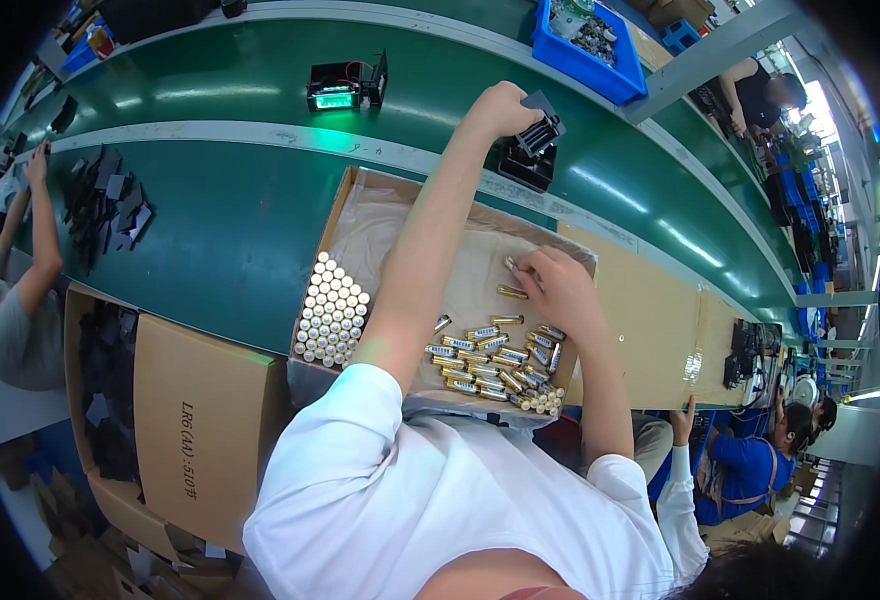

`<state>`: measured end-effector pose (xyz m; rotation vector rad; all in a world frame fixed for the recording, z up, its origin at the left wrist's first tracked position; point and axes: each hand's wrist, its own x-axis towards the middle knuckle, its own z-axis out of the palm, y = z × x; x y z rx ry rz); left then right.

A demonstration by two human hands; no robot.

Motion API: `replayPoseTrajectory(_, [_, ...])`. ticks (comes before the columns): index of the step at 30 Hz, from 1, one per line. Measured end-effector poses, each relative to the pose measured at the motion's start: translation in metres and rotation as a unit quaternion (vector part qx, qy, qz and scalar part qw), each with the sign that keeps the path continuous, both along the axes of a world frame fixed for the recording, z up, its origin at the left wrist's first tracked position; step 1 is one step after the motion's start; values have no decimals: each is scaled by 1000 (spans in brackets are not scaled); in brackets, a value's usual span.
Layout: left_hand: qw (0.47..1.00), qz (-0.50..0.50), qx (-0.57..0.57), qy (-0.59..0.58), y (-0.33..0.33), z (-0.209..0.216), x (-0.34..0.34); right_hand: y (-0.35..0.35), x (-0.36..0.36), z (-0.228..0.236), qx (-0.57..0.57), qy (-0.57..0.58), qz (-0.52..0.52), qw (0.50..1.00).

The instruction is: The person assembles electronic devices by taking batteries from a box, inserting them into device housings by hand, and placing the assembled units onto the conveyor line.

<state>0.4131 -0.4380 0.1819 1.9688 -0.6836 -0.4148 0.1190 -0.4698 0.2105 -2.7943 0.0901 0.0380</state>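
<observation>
My left hand [503,108] reaches out over the green conveyor, its fingers closed on a black plastic piece with ribs or slots [540,132]. Just beneath that piece is a black plastic housing [528,168], partly hidden by it. Over an open cardboard box [335,215], my right hand [558,283] pinches a gold-ended AA battery [510,264]. Another battery [512,292] lies by its fingers. Loose batteries [485,365] are scattered on the box's near right side. On its left, batteries [330,310] stand upright in tight rows, partly behind my left forearm.
A black device with a glowing green light [336,98] sits on the conveyor. Dark flat pieces [110,205] are piled at left, above a carton [210,430]. A blue bin [590,50] stands at the back. Other people work at left and right.
</observation>
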Motion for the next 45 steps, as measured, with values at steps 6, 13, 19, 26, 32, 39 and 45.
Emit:
replayPoseTrajectory(6, [1000,-14,18,-8,1,5,-2,-8,5,-6,4,9,35,999])
replayPoseTrajectory(13, [997,44,-13,-58,4,-1,2,3,-9,7,-23,68,66,995])
replayPoseTrajectory(19, [997,74,0,-21,9,5,9,22,-26,10,-111,73,103,986])
replayPoseTrajectory(26, [906,99,-321,258,-1,1,9,24,-23,-11,-197,60,143,968])
replayPoseTrajectory(32, [856,132,-382,322,-6,14,-11,26,-20,-19,-193,63,128,971])
replayPoseTrajectory(39, [854,40,-367,365,-1,4,4,28,-13,-13,-96,90,82,988])
replayPoseTrajectory(45, [877,47,-339,338,-4,-1,7,21,8,0,37,132,18,990])
